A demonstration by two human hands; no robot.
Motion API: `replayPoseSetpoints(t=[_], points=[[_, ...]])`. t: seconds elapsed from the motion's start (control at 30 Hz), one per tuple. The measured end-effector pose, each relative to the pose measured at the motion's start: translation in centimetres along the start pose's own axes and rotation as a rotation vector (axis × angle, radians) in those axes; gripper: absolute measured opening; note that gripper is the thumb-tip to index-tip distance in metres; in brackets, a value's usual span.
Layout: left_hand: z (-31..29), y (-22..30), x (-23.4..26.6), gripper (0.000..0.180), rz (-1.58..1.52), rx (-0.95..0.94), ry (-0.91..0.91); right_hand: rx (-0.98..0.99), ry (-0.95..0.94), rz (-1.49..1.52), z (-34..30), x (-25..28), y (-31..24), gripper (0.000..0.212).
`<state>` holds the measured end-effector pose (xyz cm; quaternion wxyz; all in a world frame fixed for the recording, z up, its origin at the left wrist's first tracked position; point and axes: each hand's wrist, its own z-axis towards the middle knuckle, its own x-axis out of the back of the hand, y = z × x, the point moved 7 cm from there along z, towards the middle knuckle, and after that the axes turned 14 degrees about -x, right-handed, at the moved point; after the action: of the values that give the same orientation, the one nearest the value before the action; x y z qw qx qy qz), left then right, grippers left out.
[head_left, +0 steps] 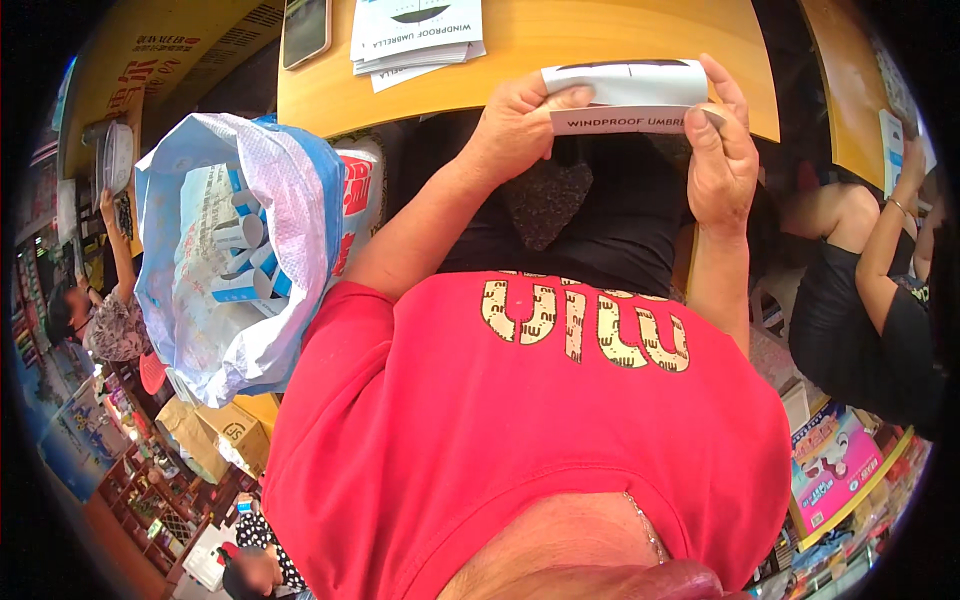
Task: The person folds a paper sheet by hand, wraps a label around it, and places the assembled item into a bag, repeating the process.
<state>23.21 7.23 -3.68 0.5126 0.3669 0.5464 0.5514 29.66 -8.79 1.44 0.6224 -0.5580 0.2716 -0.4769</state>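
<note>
Between my two hands a white printed card (622, 88) is bent over into a curl, its lower flap facing me. My left hand (522, 118) grips the left end, the thumb laid along the curled part. At the right end my right hand (722, 165) pinches the card between thumb and fingers. The card is held over the near edge of the wooden table (540, 35), above my lap. A stack of similar flat cards (415, 30) lies on the table, left of my hands.
A dark phone (306, 30) lies left of the stack. An open blue-and-white woven sack (160, 240) at my left holds several folded white-and-blue card sleeves (242, 287). Another person's arm (880, 255) reaches to a table at the right. Two more people are at the left.
</note>
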Motion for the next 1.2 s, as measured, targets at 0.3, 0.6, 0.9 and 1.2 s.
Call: replayPoseSetpoints(t=[0.3,0.6,0.9,1.2], points=[[-0.3,3.1,-1.5,0.034,0.458,-0.432,-0.282,-0.282,0.030,0.219,0.0,0.1,2.9,0.016],[-0.6,1.4,-1.8,0.037,0.258,-0.365,-0.327,-0.291,0.152,0.287,-0.2,0.5,3.0,0.015],[-0.9,0.9,-2.2,0.031,0.471,-0.365,-0.517,-0.418,0.141,0.450,-0.5,0.1,4.0,0.016],[-1.8,0.6,-2.0,0.036,0.257,-0.101,-0.399,-0.319,0.149,0.019,-0.3,0.4,2.7,0.018]])
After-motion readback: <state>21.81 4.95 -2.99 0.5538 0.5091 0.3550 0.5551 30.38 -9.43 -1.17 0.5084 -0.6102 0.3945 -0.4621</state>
